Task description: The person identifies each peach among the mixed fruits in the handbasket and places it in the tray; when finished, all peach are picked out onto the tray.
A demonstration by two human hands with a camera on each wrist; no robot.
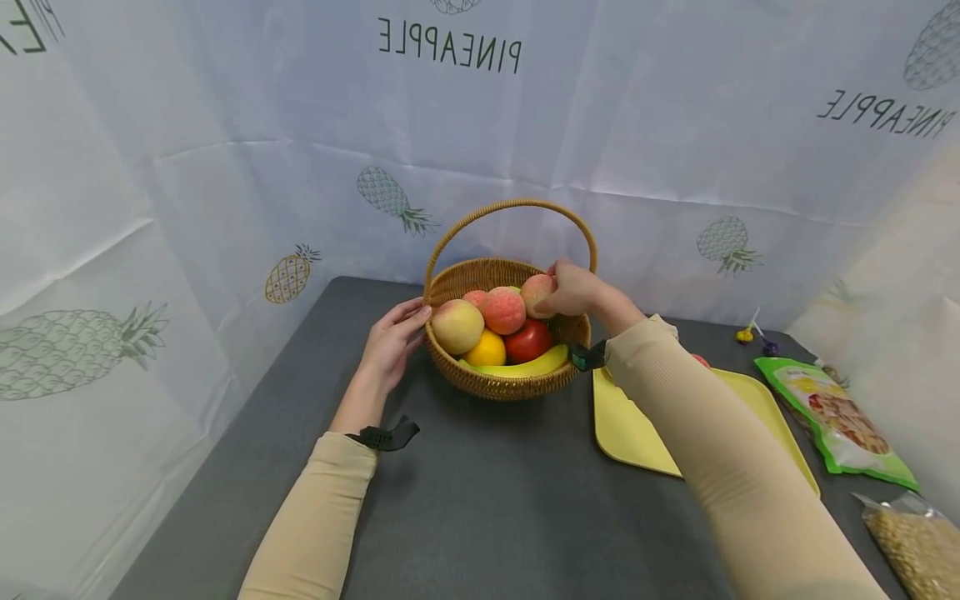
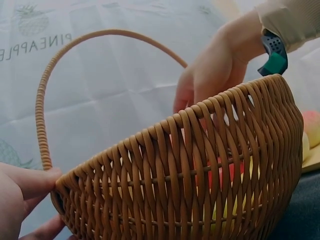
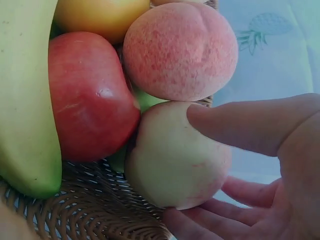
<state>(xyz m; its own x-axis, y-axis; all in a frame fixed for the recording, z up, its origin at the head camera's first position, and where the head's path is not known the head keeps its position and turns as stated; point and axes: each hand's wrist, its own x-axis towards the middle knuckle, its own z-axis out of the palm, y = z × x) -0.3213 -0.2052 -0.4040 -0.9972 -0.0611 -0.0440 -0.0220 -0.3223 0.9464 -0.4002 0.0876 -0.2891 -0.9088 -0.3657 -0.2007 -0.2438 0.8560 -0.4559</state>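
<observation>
A wicker basket (image 1: 510, 387) with an arched handle stands on the dark table, filled with fruit. My left hand (image 1: 388, 342) holds its left rim near the foot of the handle, the thumb (image 2: 37, 181) at the rim. Inside the basket's right side, my right hand (image 1: 576, 290) grips a pale peach (image 3: 175, 157), with the thumb on one side and the fingers curled round the other. Against that peach sits a pinker peach (image 3: 180, 50). A red apple (image 1: 528, 340), a banana (image 1: 528, 365), an orange (image 1: 487, 348) and a yellowish peach (image 1: 457, 327) lie around them.
A yellow tray (image 1: 637, 433) lies right of the basket, partly under my right sleeve, with fruit on it. Farther right are two lollipops (image 1: 750, 335), a green snack bag (image 1: 840, 421) and a clear bag of grains (image 1: 915, 542). A pineapple-print cloth (image 1: 465, 117) hangs behind.
</observation>
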